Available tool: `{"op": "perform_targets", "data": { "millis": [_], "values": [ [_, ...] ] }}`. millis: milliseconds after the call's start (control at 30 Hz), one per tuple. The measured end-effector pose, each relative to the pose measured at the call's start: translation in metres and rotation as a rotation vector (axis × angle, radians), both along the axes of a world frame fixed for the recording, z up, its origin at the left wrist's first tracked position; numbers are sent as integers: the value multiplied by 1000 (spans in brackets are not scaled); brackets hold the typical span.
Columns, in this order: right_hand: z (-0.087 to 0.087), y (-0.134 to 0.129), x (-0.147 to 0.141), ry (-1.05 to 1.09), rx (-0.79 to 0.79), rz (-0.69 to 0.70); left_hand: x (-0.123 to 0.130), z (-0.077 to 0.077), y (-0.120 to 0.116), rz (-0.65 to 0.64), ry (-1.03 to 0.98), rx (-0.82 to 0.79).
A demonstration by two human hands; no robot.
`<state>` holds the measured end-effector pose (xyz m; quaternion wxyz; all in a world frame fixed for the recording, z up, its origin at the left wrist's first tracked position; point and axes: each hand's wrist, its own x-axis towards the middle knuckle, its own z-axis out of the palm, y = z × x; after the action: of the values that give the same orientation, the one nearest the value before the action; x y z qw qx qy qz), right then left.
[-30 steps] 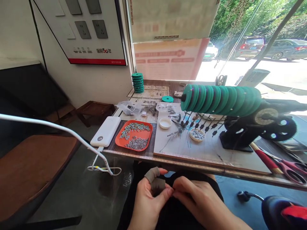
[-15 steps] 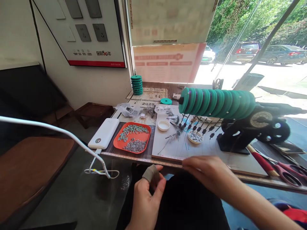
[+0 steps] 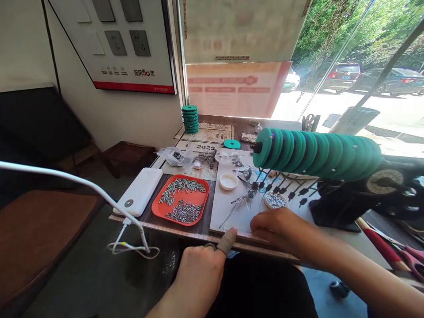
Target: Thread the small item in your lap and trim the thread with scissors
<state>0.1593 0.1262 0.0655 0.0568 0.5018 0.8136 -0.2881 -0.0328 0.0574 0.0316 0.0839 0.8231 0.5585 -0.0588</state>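
Viewed from beside the bench, the right hand (image 3: 276,227) lies over the front edge of a pale, flat board (image 3: 220,212), its fingers drawn together and bent downward; whether they pinch anything cannot be told, the tips being hidden. Directly beyond its knuckles, and nearer to it than to the other hand, sits a shallow round dish (image 3: 266,203) of small white and grey pieces. To its left, the left hand (image 3: 202,267) points one finger, sheathed in a dull grey-brown wrap, at the board's front edge; the others curl out of view, so their grip cannot be told. Beyond both hands spreads a tangle of fine, dark wires (image 3: 249,191); one thin strand (image 3: 228,216) slants from it, its long axis falling toward the board's near left corner, close to the wrapped fingertip. Left of and beyond the left hand, a smooth orange tray (image 3: 160,211) with rounded corners bears short greenish tubes (image 3: 182,185) and, nearer, shiny metal pieces (image 3: 186,213). Above and beyond the right hand, matt green discs (image 3: 318,152) stand face to face along a roughly horizontal axis.
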Motion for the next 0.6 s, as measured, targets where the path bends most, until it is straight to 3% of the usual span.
{"op": "perform_targets", "data": {
  "millis": [167, 333, 600],
  "values": [
    [-7, -11, 3, 15, 36, -115, 13, -14, -15, 51, 3, 33],
    [-8, -20, -2, -59, 34, -234, 21, -18, -22, 119, 6, 194],
    [-11, -23, -3, -69, 123, -216, 28, -15, -27, 165, 20, 252]
  ]
}}
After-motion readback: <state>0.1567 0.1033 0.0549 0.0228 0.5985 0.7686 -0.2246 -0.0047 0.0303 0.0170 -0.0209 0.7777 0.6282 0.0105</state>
